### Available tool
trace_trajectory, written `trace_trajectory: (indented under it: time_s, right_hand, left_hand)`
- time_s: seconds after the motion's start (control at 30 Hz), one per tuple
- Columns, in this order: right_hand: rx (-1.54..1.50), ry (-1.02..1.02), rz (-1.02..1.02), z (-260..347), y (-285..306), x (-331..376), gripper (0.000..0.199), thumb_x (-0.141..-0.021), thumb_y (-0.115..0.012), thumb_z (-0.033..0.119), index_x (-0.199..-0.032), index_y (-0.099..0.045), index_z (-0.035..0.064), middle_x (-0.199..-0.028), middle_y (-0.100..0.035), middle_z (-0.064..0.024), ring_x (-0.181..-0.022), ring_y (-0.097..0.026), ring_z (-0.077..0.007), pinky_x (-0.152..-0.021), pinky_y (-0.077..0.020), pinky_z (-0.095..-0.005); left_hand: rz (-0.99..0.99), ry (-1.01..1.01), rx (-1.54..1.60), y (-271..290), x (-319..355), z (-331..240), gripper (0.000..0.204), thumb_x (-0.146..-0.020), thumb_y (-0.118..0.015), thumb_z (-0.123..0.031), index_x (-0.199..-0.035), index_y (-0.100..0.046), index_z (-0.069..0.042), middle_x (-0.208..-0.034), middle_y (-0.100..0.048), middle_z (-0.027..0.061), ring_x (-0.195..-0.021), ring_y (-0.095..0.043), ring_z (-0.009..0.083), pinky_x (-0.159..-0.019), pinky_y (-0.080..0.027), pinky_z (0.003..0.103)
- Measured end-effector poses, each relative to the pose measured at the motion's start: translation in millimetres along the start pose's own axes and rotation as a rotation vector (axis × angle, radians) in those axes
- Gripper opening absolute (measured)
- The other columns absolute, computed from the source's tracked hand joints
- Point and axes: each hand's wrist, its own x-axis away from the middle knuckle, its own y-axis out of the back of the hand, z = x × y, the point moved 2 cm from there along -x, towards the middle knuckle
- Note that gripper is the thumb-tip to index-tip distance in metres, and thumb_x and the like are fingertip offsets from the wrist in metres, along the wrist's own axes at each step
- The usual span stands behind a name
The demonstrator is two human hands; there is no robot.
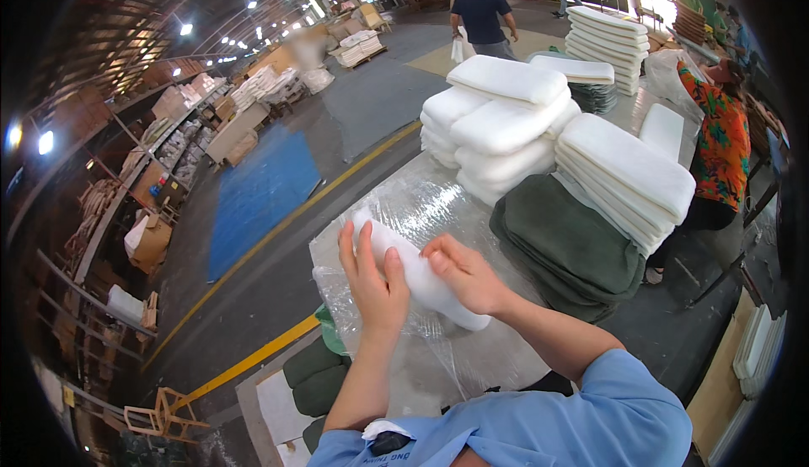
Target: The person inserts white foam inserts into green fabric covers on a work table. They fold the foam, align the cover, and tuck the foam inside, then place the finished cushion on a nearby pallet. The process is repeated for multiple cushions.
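A narrow strip of soft white padding [410, 266] lies slantwise in front of me, on clear plastic film [438, 193] spread over the table. My left hand [377, 286] rests along its left side with the fingers stretched out. Against the right edge of the strip, my right hand [466, 277] has its thumb and fingers curled together in a pinch; the fingertips partly hide what is between them. Dark green cushion pads [569, 244] are piled to the right of my right forearm.
White pads [510, 80] rise in stacks at the table's far side, with another white stack [628, 160] at right. A person in a patterned shirt [716, 126] handles plastic there. Farther off walks a person in dark clothing [480, 16]. A blue mat [261, 202] covers floor at left.
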Motion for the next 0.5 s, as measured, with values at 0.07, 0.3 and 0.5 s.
trace_trajectory:
  time_s: [0.07, 0.3, 0.5]
  right_hand:
    - [0.172, 0.075, 0.038, 7.8, -6.4, -4.9, 0.031, -0.111, -0.056, 0.036, -0.109, -0.065, 0.0058, -0.107, -0.067, -0.0118, -0.101, -0.063, -0.0248, -0.087, -0.0513, -0.0384]
    - [0.256, 0.281, 0.149, -3.7, -22.2, -16.9, 0.026, -0.106, -0.062, 0.026, -0.095, -0.064, 0.0032, -0.102, -0.063, -0.0165, -0.091, -0.064, -0.0384, -0.084, -0.0526, -0.0475]
    - [0.204, 0.156, 0.201, -17.2, -26.0, -25.6, 0.027, -0.106, -0.062, 0.025, -0.095, -0.067, 0.0016, -0.097, -0.063, -0.0192, -0.091, -0.065, -0.0405, -0.084, -0.0524, -0.0476]
  left_hand:
    - [0.001, 0.082, 0.031, 3.6, 12.7, 1.5, 0.052, -0.111, -0.051, -0.018, -0.159, -0.047, 0.001, -0.171, -0.037, 0.0235, -0.161, -0.027, 0.0468, -0.131, -0.021, 0.053]
    - [0.168, -0.014, 0.028, 21.2, 27.3, -7.1, 0.064, -0.11, -0.054, -0.039, -0.16, -0.047, 0.001, -0.173, -0.028, 0.0278, -0.162, -0.017, 0.0525, -0.131, -0.017, 0.059]
    - [0.241, -0.095, -0.191, 24.8, 27.4, -10.1, 0.064, -0.106, -0.056, -0.036, -0.158, -0.05, 0.0, -0.173, -0.029, 0.027, -0.161, -0.015, 0.0573, -0.129, -0.015, 0.066]
